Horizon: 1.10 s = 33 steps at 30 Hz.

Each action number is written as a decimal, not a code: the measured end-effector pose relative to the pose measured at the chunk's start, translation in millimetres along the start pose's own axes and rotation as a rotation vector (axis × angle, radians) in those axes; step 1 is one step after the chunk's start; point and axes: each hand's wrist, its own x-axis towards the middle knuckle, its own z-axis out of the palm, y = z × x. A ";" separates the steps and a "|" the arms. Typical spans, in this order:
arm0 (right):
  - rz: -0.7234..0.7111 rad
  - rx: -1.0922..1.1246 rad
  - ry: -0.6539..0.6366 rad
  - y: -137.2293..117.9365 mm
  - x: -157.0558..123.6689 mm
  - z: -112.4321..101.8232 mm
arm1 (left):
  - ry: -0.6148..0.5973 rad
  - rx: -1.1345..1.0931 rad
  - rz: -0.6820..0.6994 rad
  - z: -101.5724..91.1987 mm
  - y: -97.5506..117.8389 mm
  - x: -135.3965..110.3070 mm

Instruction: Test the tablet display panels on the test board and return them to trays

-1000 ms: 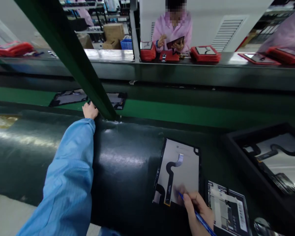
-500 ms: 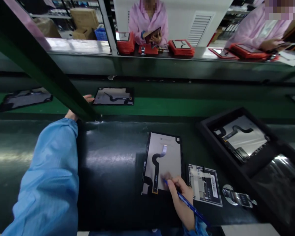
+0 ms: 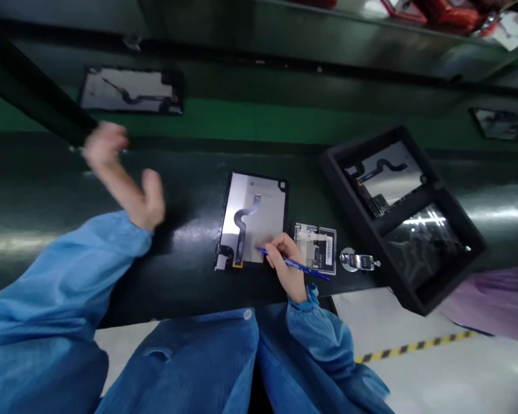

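Note:
A tablet screen panel (image 3: pixel 252 221) with a silver back and a dark curved ribbon cable lies on the dark bench in front of me. My right hand (image 3: pixel 289 264) rests at its lower right corner, fingers closed round a slim blue pen (image 3: pixel 302 267) whose tip is over the panel. Up on the left, my left hand (image 3: pixel 127 181) is in the air above the bench, blurred, with thumb and fingers apart and nothing in it. Another screen panel (image 3: pixel 133 90) lies beyond it on the green strip.
At right stands a black foam tray (image 3: pixel 371 224) holding a panel in one compartment. A printed card (image 3: pixel 317 250) and a metal clip-like piece (image 3: pixel 358 260) lie between tray and panel. A dark post (image 3: pixel 38 86) slants at upper left. Another panel (image 3: pixel 498 123) is far right.
My left hand has come back from the green strip toward me, past the post. The view has tilted down. My right hand still holds the pen at the panel's lower right.

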 end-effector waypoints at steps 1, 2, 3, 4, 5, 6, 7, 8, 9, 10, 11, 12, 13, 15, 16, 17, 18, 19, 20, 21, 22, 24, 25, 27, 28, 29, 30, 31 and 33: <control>0.006 -0.020 -0.006 0.0 0.1 0.6 | -0.103 -0.070 0.121 17.9 25.7 -11.9; 0.007 -0.055 -0.003 0.0 -0.4 1.9 | -0.330 -0.141 0.186 32.7 48.3 -23.3; -0.003 -0.102 0.010 0.3 -1.4 4.0 | -0.503 -0.166 0.253 43.7 66.5 -33.5; -0.027 -0.157 0.027 0.6 -2.8 6.6 | -0.627 -0.174 0.281 50.9 79.3 -42.2; -0.059 -0.218 0.041 1.1 -4.6 9.5 | -0.724 -0.171 0.297 54.9 86.8 -49.1; -0.095 -0.278 0.052 1.7 -6.5 12.5 | -0.769 -0.155 0.300 56.3 89.5 -54.2; -0.130 -0.336 0.057 2.3 -8.2 15.4 | -0.785 -0.139 0.290 56.2 88.6 -57.6; -0.159 -0.385 0.057 2.8 -9.7 17.9 | -0.789 -0.127 0.276 55.3 85.6 -59.4; -0.180 -0.424 0.051 3.3 -10.7 19.8 | -0.790 -0.116 0.263 54.3 81.8 -60.2; -0.193 -0.452 0.046 3.6 -11.2 21.2 | -0.794 -0.108 0.253 53.5 78.2 -60.3; -0.206 -0.469 0.042 3.7 -11.3 22.0 | -0.798 -0.105 0.248 53.1 75.6 -59.9; -0.215 -0.478 0.039 3.6 -11.0 22.2 | -0.802 -0.103 0.247 53.2 74.2 -59.5; -0.223 -0.484 0.038 3.2 -10.5 22.1 | -0.805 -0.102 0.249 53.5 73.9 -59.0; -0.232 -0.495 0.036 2.1 -9.2 21.4 | -0.806 -0.099 0.248 54.2 75.6 -58.3; -0.237 -0.500 0.040 1.6 -8.6 21.0 | -0.807 -0.100 0.246 54.5 76.8 -58.1; -0.241 -0.505 0.042 1.4 -8.1 20.8 | -0.811 -0.104 0.244 54.7 77.8 -58.0; -0.246 -0.510 0.044 1.5 -7.9 20.7 | -0.814 -0.110 0.240 54.7 78.4 -58.0; -0.254 -0.513 0.043 2.1 -7.9 20.9 | -0.817 -0.117 0.236 54.8 78.6 -58.0; -0.260 -0.514 0.037 3.1 -8.1 21.2 | -0.818 -0.122 0.232 54.9 78.4 -58.1; -0.264 -0.513 0.031 4.4 -8.6 21.5 | -0.816 -0.127 0.232 55.0 77.8 -58.3; -0.259 -0.510 0.028 5.7 -9.4 21.7 | -0.813 -0.132 0.235 55.2 77.2 -58.5; -0.226 -0.469 0.060 6.8 -10.9 20.3 | -0.794 -0.150 0.246 55.7 76.1 -59.1; -0.196 -0.424 0.098 5.9 -11.2 18.1 | -0.783 -0.165 0.246 55.9 76.0 -59.3; -0.142 -0.316 0.180 0.2 -9.2 9.9 | -0.765 -0.203 0.231 55.7 77.3 -59.6; -0.136 -0.274 0.210 -4.5 -6.1 3.9 | -0.762 -0.224 0.217 55.4 78.6 -59.7; -0.146 -0.253 0.226 -10.1 -1.1 -2.9 | -0.764 -0.244 0.203 55.1 80.3 -59.8; -0.167 -0.252 0.228 -15.7 5.9 -9.9 | -0.769 -0.262 0.191 54.7 82.1 -60.0; -0.191 -0.260 0.211 -20.7 15.0 -16.6 | -0.774 -0.276 0.184 54.6 84.0 -60.4; -0.226 -0.282 0.156 -26.0 38.1 -26.3 | -0.776 -0.285 0.182 54.7 87.2 -61.8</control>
